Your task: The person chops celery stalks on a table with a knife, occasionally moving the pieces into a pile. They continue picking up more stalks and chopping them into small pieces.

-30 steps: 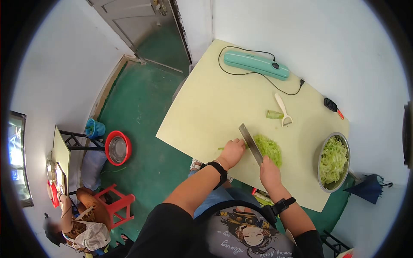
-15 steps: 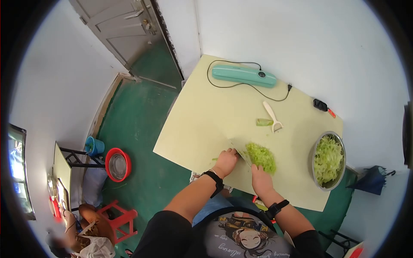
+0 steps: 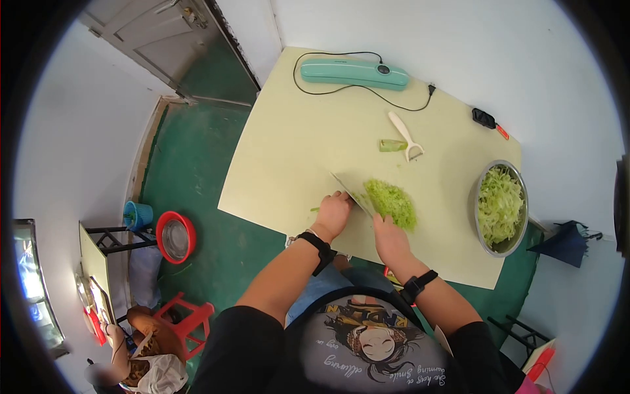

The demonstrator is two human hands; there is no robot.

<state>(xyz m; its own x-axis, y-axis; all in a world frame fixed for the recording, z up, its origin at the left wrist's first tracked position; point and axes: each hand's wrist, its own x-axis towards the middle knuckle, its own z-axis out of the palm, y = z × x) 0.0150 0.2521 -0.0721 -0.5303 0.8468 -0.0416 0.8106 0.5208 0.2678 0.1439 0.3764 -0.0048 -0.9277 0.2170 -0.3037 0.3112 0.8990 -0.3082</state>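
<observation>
My right hand [image 3: 392,241] is closed around the handle end of a kitchen knife [image 3: 353,194], whose broad blade slants away to the far left. Just left of the blade, my left hand [image 3: 333,213] has its fingers curled down close to the tabletop; what lies under them is hidden. A heap of finely shredded pale green vegetable [image 3: 390,202] lies against the right side of the blade. A small green scrap [image 3: 315,209] pokes out left of my left hand.
On the table [image 3: 275,151] lie a white peeler [image 3: 401,128], a green vegetable piece [image 3: 392,145], a teal corded appliance [image 3: 354,73] and a black object [image 3: 483,118]. A steel bowl [image 3: 513,246] of green shreds stands right. Another person [image 3: 157,351] sits lower left.
My view has tilted, so the table and everything on it sit higher in the frame. Both hands stay at the knife, beside the shredded heap.
</observation>
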